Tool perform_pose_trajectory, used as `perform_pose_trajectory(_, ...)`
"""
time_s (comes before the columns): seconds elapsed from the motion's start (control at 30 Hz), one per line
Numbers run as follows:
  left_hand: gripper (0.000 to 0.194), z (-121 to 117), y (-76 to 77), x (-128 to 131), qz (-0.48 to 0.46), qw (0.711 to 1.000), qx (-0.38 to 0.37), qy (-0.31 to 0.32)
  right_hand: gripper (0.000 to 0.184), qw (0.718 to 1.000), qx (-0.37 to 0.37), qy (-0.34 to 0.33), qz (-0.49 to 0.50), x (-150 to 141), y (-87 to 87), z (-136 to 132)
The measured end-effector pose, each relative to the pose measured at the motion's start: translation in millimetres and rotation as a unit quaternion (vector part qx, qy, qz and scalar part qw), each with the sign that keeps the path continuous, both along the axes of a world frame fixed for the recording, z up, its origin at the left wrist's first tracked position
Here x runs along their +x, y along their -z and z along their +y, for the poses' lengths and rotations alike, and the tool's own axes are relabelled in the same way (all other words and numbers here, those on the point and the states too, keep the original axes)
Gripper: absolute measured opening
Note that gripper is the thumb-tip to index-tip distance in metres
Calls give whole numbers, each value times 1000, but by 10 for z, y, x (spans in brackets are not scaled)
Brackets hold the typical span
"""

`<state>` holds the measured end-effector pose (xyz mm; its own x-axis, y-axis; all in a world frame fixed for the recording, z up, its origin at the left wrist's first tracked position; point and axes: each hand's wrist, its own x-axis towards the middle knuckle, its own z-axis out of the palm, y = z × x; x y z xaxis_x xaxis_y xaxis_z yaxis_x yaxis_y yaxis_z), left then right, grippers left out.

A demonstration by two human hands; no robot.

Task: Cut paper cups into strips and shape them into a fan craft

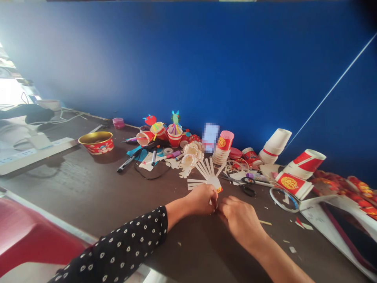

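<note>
A white paper cup [214,182] is cut into strips that fan out flat around its round base, and a bit of red and yellow print shows at its lower right. My left hand [202,199] has its fingers closed on the near side of this cup, above the table. Close to its right is my right hand [240,218], with fingers bent together and their tips turned toward the cup. What those fingertips pinch, if anything, is hidden. Black-handled scissors [248,186] lie beyond my right hand.
Stacked paper cups [294,179] lean at the right, by a phone on a white box [312,212]. A red-gold bowl [96,143] and a power strip [38,153] stand left. Markers [126,163], tape [167,151] and cup figures [174,133] line the blue partition [176,59]. Paper scraps [292,249] lie right.
</note>
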<state>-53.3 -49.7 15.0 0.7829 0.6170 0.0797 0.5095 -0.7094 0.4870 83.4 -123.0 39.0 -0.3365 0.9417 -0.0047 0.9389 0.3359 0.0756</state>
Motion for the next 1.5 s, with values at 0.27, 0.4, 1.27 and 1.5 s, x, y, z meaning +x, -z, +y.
perform_pose_trajectory(0.27,17,23,37,-37,-38,999,-7,16,23,999,12,-36,26,46,18,63)
perform_pose_trajectory(0.4,22,10,19,-45,-48,999,-21,1,26,998,18,-48,30,67,45,78)
perform_pose_trajectory(1.27,12,27,64,1,-30,1000,4,2,28,999,-21,-42,-1,35,-77,-17)
perform_pose_trajectory(1.5,16,25,62,-16,-48,999,-10,-1,29,999,-20,-40,10,59,-37,9)
